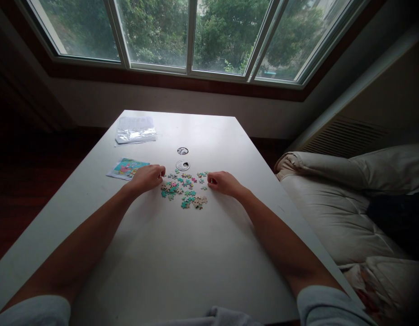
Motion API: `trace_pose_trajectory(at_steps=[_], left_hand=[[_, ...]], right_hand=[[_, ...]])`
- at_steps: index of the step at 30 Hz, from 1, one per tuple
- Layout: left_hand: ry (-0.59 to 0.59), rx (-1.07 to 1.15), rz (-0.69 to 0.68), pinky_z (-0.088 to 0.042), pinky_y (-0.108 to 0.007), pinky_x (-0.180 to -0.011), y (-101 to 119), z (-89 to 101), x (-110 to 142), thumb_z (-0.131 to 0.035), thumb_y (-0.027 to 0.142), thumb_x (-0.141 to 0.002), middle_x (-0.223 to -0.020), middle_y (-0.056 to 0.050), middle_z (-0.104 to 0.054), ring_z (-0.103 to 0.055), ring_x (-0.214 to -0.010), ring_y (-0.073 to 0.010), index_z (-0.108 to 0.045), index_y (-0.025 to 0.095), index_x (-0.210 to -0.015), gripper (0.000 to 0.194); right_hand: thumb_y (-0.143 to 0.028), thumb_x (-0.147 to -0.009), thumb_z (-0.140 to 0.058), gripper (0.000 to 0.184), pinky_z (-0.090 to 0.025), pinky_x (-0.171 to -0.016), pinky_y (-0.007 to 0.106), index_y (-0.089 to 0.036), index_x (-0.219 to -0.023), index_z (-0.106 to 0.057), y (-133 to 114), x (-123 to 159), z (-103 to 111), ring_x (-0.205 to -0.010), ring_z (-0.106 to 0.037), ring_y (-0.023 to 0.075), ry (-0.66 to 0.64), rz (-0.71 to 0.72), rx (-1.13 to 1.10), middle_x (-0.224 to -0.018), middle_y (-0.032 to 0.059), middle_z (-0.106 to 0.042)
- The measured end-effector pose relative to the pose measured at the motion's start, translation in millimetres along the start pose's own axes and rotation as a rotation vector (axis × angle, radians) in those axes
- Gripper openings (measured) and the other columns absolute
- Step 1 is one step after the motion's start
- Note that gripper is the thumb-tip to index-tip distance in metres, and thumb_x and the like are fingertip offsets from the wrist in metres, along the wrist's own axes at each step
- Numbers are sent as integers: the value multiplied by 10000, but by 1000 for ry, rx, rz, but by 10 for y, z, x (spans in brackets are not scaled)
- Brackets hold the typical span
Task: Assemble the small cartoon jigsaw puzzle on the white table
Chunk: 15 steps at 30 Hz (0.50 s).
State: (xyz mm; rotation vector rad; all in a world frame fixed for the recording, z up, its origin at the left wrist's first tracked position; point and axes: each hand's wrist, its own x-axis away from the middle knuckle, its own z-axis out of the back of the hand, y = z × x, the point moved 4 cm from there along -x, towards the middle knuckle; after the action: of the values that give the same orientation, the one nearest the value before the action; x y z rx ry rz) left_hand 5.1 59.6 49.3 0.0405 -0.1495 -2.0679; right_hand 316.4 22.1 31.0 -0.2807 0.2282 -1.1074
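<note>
Loose jigsaw puzzle pieces [172, 189] in green, pink and beige lie in a loose cluster on the white table [182, 267]. At the cluster's left edge is my left hand [147, 177], its fingers curled in a pinch. Opposite it, my right hand [225, 183] has thumb and fingers bent together at the right edge, by a few green pieces [202, 174]. Whatever the fingertips of either hand hold is too small to make out. Just left of my left hand lies a colourful picture sheet [128, 168], partly behind that hand.
Two small round discs [183, 165] with dark and pale markings lie beyond the pieces. A clear plastic packet [135, 130] rests at the far left corner. To the right stands a cream padded seat [331, 213]. A window [189, 36] is behind the table.
</note>
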Motion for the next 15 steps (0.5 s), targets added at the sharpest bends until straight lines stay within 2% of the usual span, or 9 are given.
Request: trace_pose_trajectory(at_steps=[3,6,10,15], left_hand=[[-82,63,-125,-382,-268,-636,113,34,41,-562,334,-859,-983,-26,-723,-648,-835,-202,-679,262,-996,193],[-138,81,-210,-402,-266,-670,239,63,89,-593,373,-859,-1017,-29,-717,-650,-843,-199,-686,269,-1055,241],[-144,20,-236,-393,-274,-667,359,85,120,-612,314,-832,-1027,-40,-698,-654,-850,-203,-676,252,-995,186],[-134,5,-278,-393,-277,-669,417,95,124,-562,272,-869,-1001,-50,-695,-655,-849,-199,-642,229,-927,108]], right_hand=[[-239,-874,-638,61,-294,-630,262,-209,-870,-691,-107,15,48,-673,-528,131,-46,61,-69,-784,18,-677],[-296,-886,-671,108,-314,-634,250,-212,-945,-705,-293,46,63,-661,-535,121,-144,151,-169,-781,8,-676],[-352,-887,-694,171,-317,-646,246,-215,-989,-699,-502,66,11,-689,-551,128,-205,219,-155,-801,8,-689],[-282,-889,-667,86,-306,-655,237,-212,-937,-681,-583,54,-78,-727,-556,128,-219,201,-80,-870,10,-698]])
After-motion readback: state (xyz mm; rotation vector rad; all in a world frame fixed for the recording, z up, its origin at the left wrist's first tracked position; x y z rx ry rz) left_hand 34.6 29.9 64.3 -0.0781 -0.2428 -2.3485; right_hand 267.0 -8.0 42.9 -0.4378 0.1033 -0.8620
